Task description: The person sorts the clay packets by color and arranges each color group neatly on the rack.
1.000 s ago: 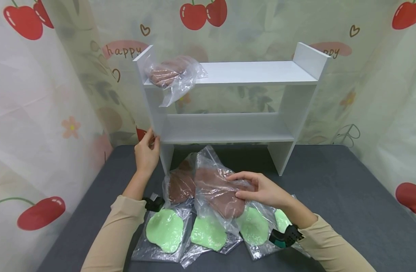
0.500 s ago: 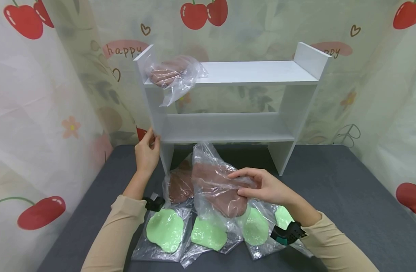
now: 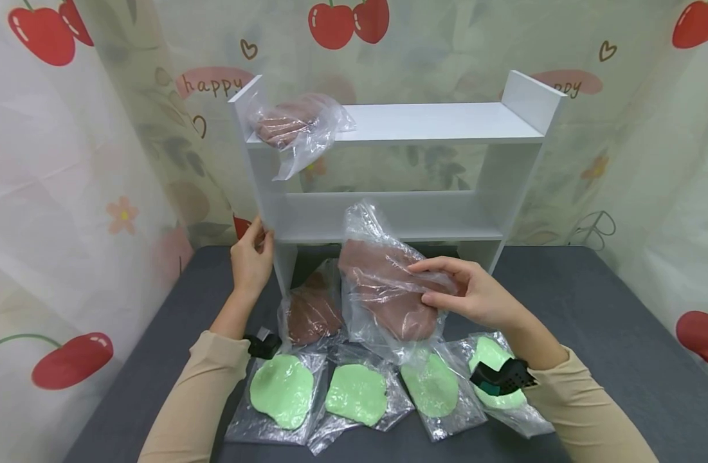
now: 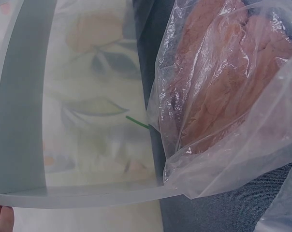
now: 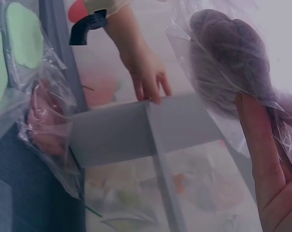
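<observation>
My right hand (image 3: 475,292) pinches a clear plastic bag of brown dough-like stuff (image 3: 377,276), held up in front of the white shelf unit's (image 3: 440,122) middle and lower levels. My left hand (image 3: 251,263) grips the front edge of the unit's left side panel, at about the middle board's height. Another bag of brown stuff (image 3: 313,315) leans at the unit's lower left; its creased plastic fills the right of the left wrist view. A third brown bag (image 3: 290,122) lies on the top board's left end, its loose plastic hanging over the front.
Several flat clear bags with pale green slabs (image 3: 281,389) lie in a row along the near side of the dark grey table (image 3: 562,302). Printed cloth (image 3: 423,58) hangs behind and at both sides. A thin looped cord (image 3: 591,228) shows at the back right.
The right hand has lifted its brown bag up and slightly to the right, uncovering more of the green slabs. The left hand has stayed on the side panel.
</observation>
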{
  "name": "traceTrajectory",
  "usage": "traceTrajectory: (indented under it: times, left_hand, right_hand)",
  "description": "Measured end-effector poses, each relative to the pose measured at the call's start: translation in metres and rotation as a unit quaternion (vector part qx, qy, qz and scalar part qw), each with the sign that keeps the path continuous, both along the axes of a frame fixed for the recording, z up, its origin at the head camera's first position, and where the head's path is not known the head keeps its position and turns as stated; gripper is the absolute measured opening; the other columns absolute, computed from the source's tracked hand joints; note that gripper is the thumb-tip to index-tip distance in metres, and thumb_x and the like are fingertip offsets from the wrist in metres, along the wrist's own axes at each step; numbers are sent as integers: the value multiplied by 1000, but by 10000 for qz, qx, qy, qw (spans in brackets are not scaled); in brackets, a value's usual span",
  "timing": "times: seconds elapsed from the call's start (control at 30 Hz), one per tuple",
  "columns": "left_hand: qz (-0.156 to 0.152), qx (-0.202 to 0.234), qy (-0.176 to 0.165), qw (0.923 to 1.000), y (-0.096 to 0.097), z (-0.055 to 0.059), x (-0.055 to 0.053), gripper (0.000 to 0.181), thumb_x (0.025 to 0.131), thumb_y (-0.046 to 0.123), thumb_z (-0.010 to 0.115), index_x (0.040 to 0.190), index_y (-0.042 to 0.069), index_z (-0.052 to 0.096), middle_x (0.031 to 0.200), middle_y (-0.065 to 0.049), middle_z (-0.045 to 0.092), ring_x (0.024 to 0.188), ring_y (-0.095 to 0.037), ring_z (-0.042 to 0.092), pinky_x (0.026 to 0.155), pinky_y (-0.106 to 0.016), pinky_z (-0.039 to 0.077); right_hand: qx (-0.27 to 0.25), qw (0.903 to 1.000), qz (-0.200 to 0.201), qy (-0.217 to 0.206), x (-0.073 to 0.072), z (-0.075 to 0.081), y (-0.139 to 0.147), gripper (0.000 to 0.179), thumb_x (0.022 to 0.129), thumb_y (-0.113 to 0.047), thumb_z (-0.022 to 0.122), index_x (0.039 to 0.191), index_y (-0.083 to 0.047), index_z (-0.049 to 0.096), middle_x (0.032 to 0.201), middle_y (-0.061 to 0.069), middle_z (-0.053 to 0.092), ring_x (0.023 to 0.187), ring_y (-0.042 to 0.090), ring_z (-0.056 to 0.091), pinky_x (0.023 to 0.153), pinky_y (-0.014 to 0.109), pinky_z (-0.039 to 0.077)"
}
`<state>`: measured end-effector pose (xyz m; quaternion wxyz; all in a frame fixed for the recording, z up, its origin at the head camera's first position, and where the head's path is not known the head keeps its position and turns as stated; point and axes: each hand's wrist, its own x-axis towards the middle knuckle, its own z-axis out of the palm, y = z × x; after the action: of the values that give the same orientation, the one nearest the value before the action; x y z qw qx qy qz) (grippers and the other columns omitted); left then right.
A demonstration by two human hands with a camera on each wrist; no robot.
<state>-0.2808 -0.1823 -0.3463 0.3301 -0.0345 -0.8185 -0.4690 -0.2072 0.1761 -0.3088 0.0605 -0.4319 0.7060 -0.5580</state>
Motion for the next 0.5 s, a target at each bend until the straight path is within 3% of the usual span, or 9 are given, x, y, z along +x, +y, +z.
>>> traceTrajectory:
  times: [0.13,0.33,0.5]
  left_hand:
    - [23,5,-19,10000,0,1,0,44,92,7,56,135,13,52,122,-18,63,106,-32,64,85,-47,54]
    - [-23,47,-53,10000,1,2,1,45,93,7,55,137,13,50,124,-17,62,107,-32,64,86,-46,54]
    - [-40,24,-28,10000,0,1,1,44,93,8,54,137,14,49,123,-18,62,106,-32,64,86,-46,54]
  right_hand:
    - [-215,9998,50,-25,0,10,3,46,85,9,59,127,-11,54,120,-7,59,86,2,63,65,19,56]
    - [-538,9981,287,34,-2,20,5,47,85,12,57,127,-10,54,122,-4,57,87,3,65,64,18,56]
    - [-798,9957,449,138,-3,27,7,47,86,13,55,128,-8,53,128,-4,54,105,4,62,69,17,56]
